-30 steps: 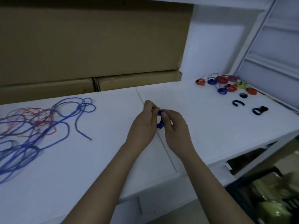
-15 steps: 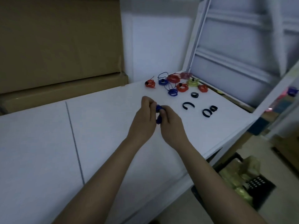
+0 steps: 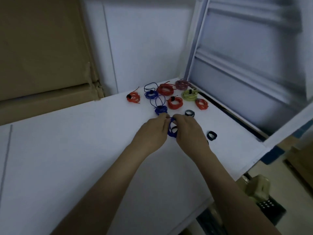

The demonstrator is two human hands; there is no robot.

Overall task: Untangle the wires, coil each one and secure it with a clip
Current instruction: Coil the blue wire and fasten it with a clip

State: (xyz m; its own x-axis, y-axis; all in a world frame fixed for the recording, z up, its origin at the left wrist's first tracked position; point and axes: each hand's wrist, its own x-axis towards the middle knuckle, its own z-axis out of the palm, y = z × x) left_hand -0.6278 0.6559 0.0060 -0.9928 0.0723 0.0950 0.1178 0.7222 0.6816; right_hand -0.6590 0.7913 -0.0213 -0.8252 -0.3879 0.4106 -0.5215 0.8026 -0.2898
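Blue coil (image 3: 171, 131) sits at frame centre, just above the white table (image 3: 67, 158), held between both hands. Left hand (image 3: 153, 133) pinches its upper left edge w/ curled fingers; right hand (image 3: 188, 131) grips its right side, fingers curled round the loops. A dark clip (image 3: 174, 128) shows inside the coil, betw. the hands. Cardboard boxes (image 3: 42, 48) fill the upper left. Finished coils lie upper centre: red coil (image 3: 165, 89), another red (image 3: 175, 102), green coil (image 3: 190, 95), small blue one (image 3: 160, 109) just above the left fingertips. Loose black clips: one (image 3: 189, 113) near the right hand's knuckles, one (image 3: 212, 135) right of that hand.
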